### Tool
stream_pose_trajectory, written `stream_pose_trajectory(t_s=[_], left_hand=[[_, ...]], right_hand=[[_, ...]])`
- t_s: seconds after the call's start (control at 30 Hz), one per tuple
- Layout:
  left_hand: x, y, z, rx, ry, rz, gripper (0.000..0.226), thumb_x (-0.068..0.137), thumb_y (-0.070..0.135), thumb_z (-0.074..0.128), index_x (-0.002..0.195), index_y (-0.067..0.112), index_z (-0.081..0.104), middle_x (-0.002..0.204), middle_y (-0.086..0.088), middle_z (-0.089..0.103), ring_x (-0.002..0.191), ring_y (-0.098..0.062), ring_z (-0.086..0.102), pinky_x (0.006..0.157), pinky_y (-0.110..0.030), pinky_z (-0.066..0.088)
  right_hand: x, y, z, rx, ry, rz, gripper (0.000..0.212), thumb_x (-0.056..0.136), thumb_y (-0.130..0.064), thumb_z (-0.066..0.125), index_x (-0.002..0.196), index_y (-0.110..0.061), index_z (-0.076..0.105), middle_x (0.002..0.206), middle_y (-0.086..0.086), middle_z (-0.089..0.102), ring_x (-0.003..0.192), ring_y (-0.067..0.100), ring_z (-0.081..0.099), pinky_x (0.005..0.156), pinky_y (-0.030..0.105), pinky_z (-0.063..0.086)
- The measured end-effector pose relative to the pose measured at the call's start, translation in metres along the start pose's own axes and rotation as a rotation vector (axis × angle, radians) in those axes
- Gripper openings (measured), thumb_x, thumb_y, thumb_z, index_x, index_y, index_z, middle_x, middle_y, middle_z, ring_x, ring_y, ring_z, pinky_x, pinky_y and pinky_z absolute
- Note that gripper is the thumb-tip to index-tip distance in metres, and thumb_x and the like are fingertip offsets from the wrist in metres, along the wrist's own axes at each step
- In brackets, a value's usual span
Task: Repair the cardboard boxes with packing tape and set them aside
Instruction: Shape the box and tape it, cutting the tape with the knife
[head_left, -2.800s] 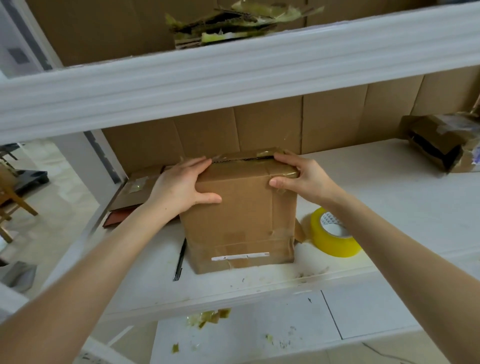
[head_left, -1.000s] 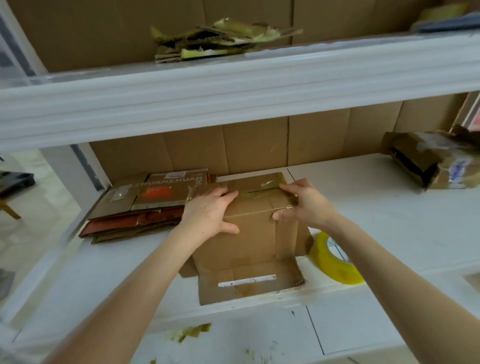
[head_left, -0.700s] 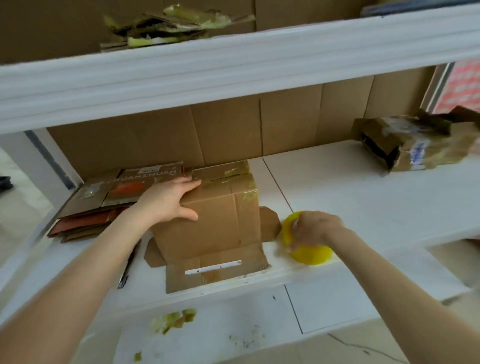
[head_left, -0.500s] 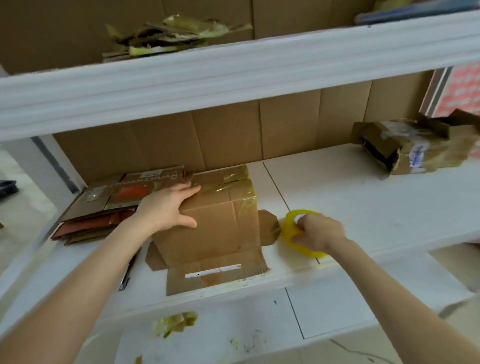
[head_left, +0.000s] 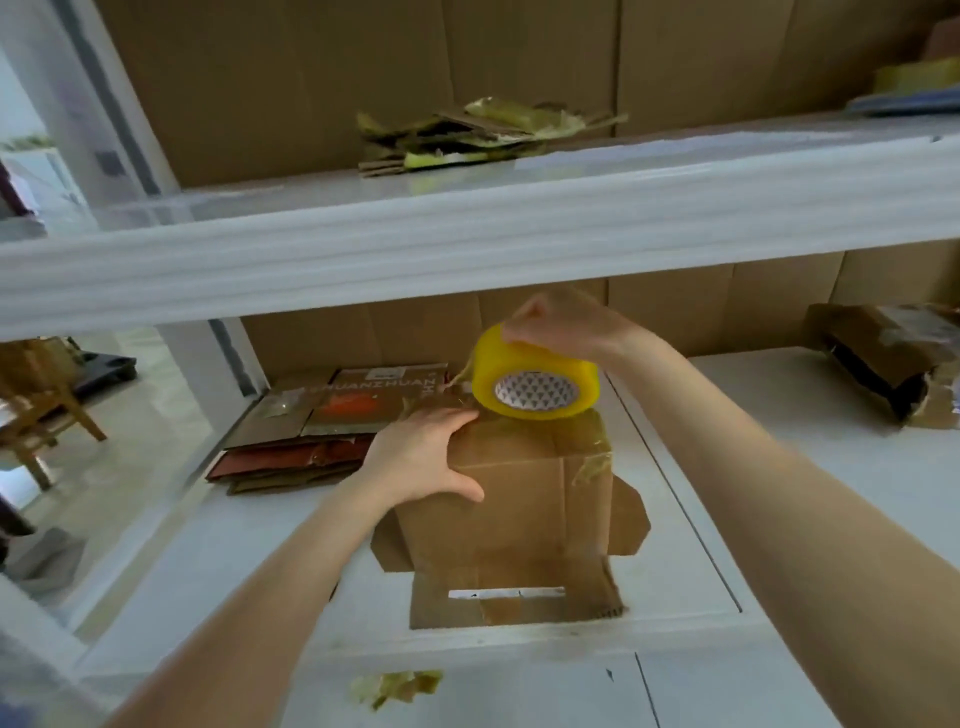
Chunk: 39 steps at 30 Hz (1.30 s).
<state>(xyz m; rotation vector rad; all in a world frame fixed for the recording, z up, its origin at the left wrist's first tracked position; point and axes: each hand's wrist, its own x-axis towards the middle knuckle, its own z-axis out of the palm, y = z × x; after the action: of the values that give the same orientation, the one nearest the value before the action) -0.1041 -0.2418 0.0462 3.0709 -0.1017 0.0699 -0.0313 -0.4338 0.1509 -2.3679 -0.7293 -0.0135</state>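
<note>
A brown cardboard box (head_left: 524, 514) stands upright on the white shelf (head_left: 670, 530), its bottom flaps splayed out on the surface. My left hand (head_left: 423, 457) grips the box's top left corner, thumb on the front face. My right hand (head_left: 563, 325) holds a yellow roll of packing tape (head_left: 535, 382) from above, just over the box's top edge. A thin strand of tape runs from the roll toward my left fingers.
Flattened cardboard boxes (head_left: 322, 421) are stacked on the shelf to the left. A crumpled taped box (head_left: 893, 358) lies at the far right. The upper shelf (head_left: 467, 244) carries torn cardboard scraps (head_left: 478, 137). Tape scraps (head_left: 395, 686) lie on the lower ledge.
My right hand picked the tape roll up off the shelf beside the box and lifted it over the box's top. My left hand stayed on the box.
</note>
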Motion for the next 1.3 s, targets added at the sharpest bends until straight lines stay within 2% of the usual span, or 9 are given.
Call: stream_pose_trajectory(t_s=[0.1,0.2,0.27,0.47,0.67,0.83,0.97,1.13,1.3], left_hand=[[-0.007,-0.018,-0.005,-0.512,-0.019,-0.107,0.107,0.058,0.055,0.082,0.148,0.03,0.029,0.149,0.008,0.037,0.133,-0.012,0.039,0.102,-0.026,0.034],[-0.009,-0.029,-0.018,-1.117,0.055,-0.231,0.089,0.07,0.059,0.069,0.142,0.016,0.04,0.141,-0.003,0.05,0.125,-0.013,0.051,0.109,-0.034,0.037],[-0.005,-0.027,-0.029,-1.268,0.083,-0.284,0.08,0.065,0.074,0.058,0.119,0.016,0.056,0.117,-0.003,0.068,0.106,-0.01,0.065,0.101,-0.031,0.045],[0.011,-0.009,-0.033,-1.165,0.217,-0.399,0.01,0.088,0.029,0.065,0.084,0.02,0.067,0.074,0.009,0.072,0.077,-0.008,0.069,0.075,-0.025,0.045],[0.015,-0.003,-0.033,-1.154,0.216,-0.33,0.022,0.085,0.046,0.067,0.083,0.023,0.07,0.074,0.011,0.073,0.067,0.0,0.068,0.048,-0.003,0.042],[0.013,-0.003,-0.026,-1.187,0.224,-0.371,0.011,0.088,0.017,0.068,0.078,0.012,0.07,0.073,0.0,0.073,0.075,-0.012,0.07,0.077,-0.021,0.052],[0.011,-0.005,-0.022,-1.168,0.238,-0.484,0.01,0.088,0.008,0.058,0.083,0.004,0.066,0.081,-0.009,0.072,0.083,-0.018,0.072,0.099,-0.038,0.047],[0.009,-0.007,-0.024,-1.289,0.343,-0.579,0.017,0.088,0.002,0.057,0.071,0.005,0.056,0.084,-0.018,0.063,0.075,-0.019,0.068,0.079,-0.028,0.055],[0.004,-0.019,-0.026,-1.313,0.405,-0.615,0.014,0.089,-0.003,0.055,0.078,0.006,0.054,0.097,-0.02,0.061,0.09,-0.027,0.065,0.085,-0.038,0.056]], right_hand=[[0.026,-0.012,0.012,-0.083,-0.091,0.026,0.043,0.085,-0.048,0.056,0.083,-0.006,0.065,0.076,0.008,0.06,0.064,0.016,0.051,0.055,0.028,0.037],[0.041,-0.011,0.017,-0.148,-0.129,0.032,0.037,0.083,-0.056,0.054,0.093,-0.022,0.067,0.089,0.001,0.064,0.082,0.018,0.058,0.073,0.034,0.048],[0.045,-0.012,0.017,-0.139,-0.138,0.015,0.037,0.082,-0.054,0.057,0.099,-0.024,0.07,0.098,0.001,0.066,0.087,0.018,0.059,0.082,0.038,0.051],[0.048,-0.003,0.017,-0.114,-0.15,-0.041,0.041,0.078,-0.065,0.063,0.102,-0.031,0.061,0.099,-0.009,0.062,0.093,0.012,0.057,0.085,0.036,0.05],[0.041,0.007,0.014,-0.033,-0.107,-0.115,0.043,0.073,-0.071,0.062,0.095,-0.034,0.06,0.093,-0.019,0.059,0.084,0.0,0.055,0.068,0.027,0.044],[0.028,0.015,0.004,-0.02,-0.239,-0.059,0.076,0.044,-0.074,0.074,0.108,-0.037,0.055,0.104,-0.015,0.059,0.095,0.01,0.058,0.082,0.034,0.051],[0.015,0.049,0.01,0.106,-0.287,-0.001,0.068,0.064,-0.038,0.085,0.121,-0.032,0.049,0.109,-0.009,0.062,0.099,0.013,0.061,0.083,0.03,0.051],[0.012,0.054,0.03,0.428,-0.064,-0.067,0.064,0.066,-0.052,0.078,0.119,-0.03,0.051,0.102,-0.011,0.064,0.089,0.002,0.064,0.067,0.019,0.048],[0.023,0.043,0.026,0.3,-0.01,-0.122,0.053,0.067,-0.052,0.081,0.112,-0.037,0.057,0.09,-0.019,0.064,0.081,-0.003,0.061,0.059,0.014,0.044]])
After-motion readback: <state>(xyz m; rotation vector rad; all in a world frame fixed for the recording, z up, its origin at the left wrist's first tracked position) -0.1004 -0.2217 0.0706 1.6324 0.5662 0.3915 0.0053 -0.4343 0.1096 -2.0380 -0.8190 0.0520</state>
